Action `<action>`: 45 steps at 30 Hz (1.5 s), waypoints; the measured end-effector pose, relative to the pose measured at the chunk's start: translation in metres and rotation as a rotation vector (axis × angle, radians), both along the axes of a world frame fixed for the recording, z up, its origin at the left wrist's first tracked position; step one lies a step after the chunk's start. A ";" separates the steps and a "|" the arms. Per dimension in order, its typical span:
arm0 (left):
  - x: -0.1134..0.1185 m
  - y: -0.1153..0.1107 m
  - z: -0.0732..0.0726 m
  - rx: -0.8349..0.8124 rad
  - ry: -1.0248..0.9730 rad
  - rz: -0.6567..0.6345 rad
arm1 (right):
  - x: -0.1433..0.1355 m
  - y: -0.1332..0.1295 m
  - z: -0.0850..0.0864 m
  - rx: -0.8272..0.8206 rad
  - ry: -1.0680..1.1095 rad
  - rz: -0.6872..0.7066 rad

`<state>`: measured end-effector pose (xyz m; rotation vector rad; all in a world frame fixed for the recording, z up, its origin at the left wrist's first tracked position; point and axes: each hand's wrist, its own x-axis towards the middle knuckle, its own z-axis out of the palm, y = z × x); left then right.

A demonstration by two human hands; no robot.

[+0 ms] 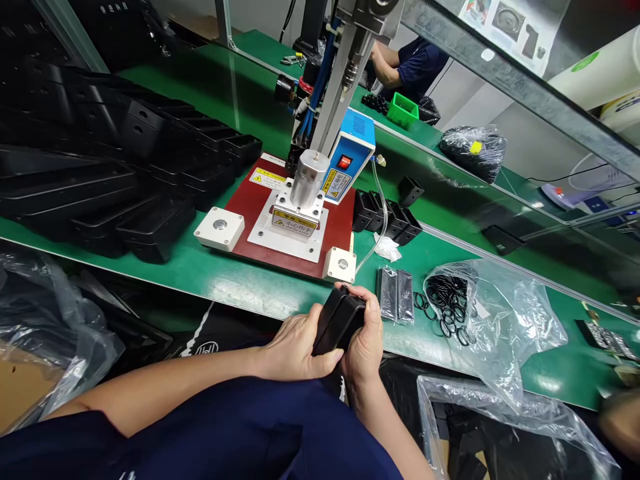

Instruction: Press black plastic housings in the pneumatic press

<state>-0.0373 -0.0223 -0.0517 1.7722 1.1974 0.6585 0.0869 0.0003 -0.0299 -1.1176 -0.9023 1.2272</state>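
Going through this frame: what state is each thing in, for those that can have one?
Left hand: closed on the black case
Right hand: closed on its other side
Black case: held between both hands
Red switch: on or off unclear
Button boxes: no hand on either
Clear bag: open, black rings at its mouth
Green bin: upright, open-topped
Dark bundle: wrapped in clear plastic

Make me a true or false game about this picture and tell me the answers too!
1. The left hand and right hand both touch a black casing. True.
2. The box with the red switch is yellow. False: it is a blue box.
3. Black rings lie by a clear plastic bag. True.
4. The white button boxes are stacked together. False: they sit apart.
5. The small basket at the back is green. True.
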 end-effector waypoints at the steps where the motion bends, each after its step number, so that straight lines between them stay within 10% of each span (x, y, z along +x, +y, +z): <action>1: 0.000 0.000 0.001 0.004 0.010 -0.003 | 0.000 0.000 0.000 0.000 -0.002 -0.011; 10: 0.002 0.000 0.010 0.025 0.135 -0.002 | -0.003 -0.005 -0.003 -0.051 -0.015 -0.137; 20: -0.002 -0.004 -0.013 0.092 0.024 -0.011 | -0.005 -0.011 -0.016 -0.060 -0.044 -0.134; 32: 0.001 -0.001 0.017 0.310 -0.159 0.065 | -0.013 -0.014 0.001 0.468 -0.243 -0.200; 45: 0.002 -0.003 0.016 0.267 -0.122 0.146 | -0.010 -0.022 0.009 0.438 -0.307 -0.122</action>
